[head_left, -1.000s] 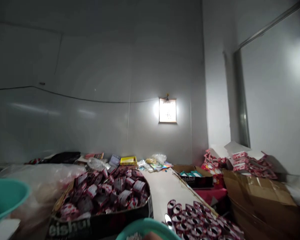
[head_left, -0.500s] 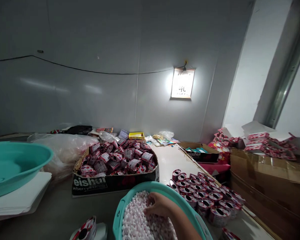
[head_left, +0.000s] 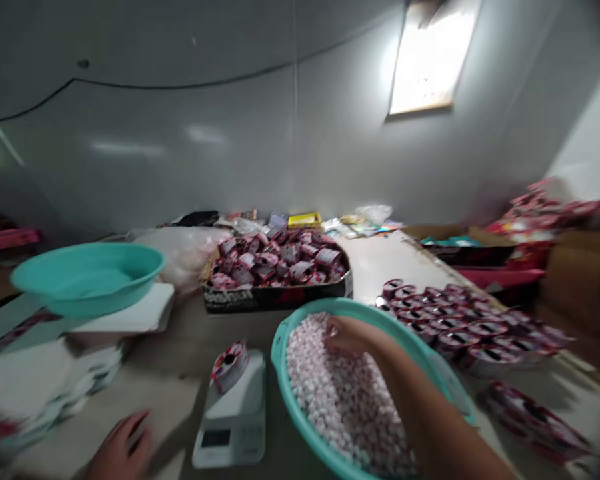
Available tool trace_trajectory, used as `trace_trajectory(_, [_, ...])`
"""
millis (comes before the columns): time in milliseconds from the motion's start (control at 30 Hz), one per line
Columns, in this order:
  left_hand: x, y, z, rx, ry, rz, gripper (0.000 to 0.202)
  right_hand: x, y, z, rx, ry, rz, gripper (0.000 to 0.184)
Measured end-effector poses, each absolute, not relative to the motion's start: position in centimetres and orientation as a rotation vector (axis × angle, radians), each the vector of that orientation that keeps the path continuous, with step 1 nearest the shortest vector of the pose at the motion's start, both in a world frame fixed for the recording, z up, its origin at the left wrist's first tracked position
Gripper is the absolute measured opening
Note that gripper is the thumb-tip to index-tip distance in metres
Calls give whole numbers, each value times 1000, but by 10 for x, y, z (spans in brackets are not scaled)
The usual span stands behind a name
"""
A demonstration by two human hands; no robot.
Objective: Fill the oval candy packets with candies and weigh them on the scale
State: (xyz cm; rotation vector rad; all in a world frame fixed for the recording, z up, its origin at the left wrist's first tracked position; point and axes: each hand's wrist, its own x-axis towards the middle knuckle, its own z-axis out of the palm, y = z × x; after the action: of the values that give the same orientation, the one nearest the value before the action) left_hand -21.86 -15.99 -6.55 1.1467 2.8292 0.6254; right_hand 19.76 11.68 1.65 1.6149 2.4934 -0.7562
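The right hand (head_left: 353, 337) is sunk into a heap of small pink and white candies (head_left: 340, 400) in a teal basin (head_left: 279, 347), which stands on the desk (head_left: 190, 347) at lower centre. Its fingers are curled down among the candies; whether any are gripped cannot be told. Just left of the basin a small white scale (head_left: 233, 420) is set, and a red-patterned tin (head_left: 229, 365) is tilted on its platform. The left hand (head_left: 117, 448) is laid on the desk at the lower left, blurred, its fingers loosely spread with nothing held. Behind the basin a cardboard box (head_left: 275, 299) is heaped with tins. Rows of open tins (head_left: 450, 320) are lined up to the right. A second teal basin (head_left: 87, 277) is placed on white boards (head_left: 145, 310) at the left.
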Motion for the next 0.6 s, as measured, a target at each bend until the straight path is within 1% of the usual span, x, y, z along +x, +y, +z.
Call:
trace_trajectory(67, [-216, -169, -70, 1204, 2755, 680, 48, 198, 123, 9, 1584, 2522, -738, 33])
trace_trajectory(133, [-213, -174, -73, 1195, 2707, 710, 55, 198, 130, 2, 1564, 2544, -711, 32])
trace_trajectory(333, [-215, -176, -74, 1291, 2687, 804, 51, 196, 136, -2, 1583, 2511, -715, 29])
trace_trajectory(600, [-211, -178, -79, 1267, 2690, 891, 45, 206, 135, 4, 1522, 2465, -901, 28])
